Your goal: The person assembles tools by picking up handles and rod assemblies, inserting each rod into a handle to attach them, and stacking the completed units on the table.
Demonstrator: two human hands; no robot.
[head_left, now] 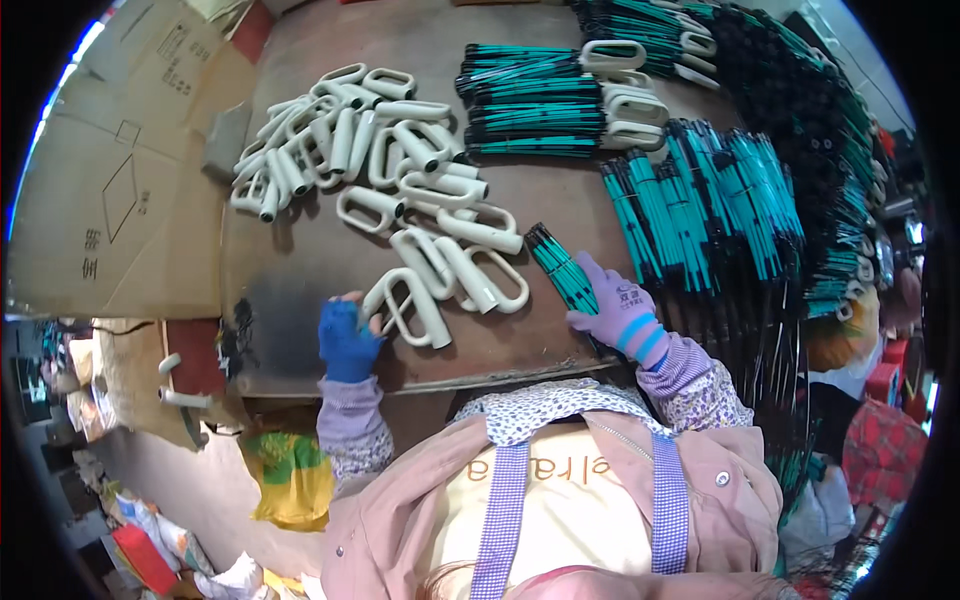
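Observation:
My left hand (347, 338), in a blue fingerless glove, grips the loop end of a cream plastic D-shaped handle (405, 300) lying on the brown table (300, 250). My right hand (617, 310), in a purple glove, holds a small bundle of teal-and-black rods (560, 265) that slants up to the left. More cream handles lie just beyond, in a pile (350, 140) at the far left. Several fanned rows of teal rods (700, 210) lie to the right of my right hand.
Bundles of teal rods with cream handles fitted (560, 100) lie at the back. Flattened cardboard (110, 180) covers the floor on the left. A yellow-green bag (290, 470) sits below the table's near edge, with clutter around it.

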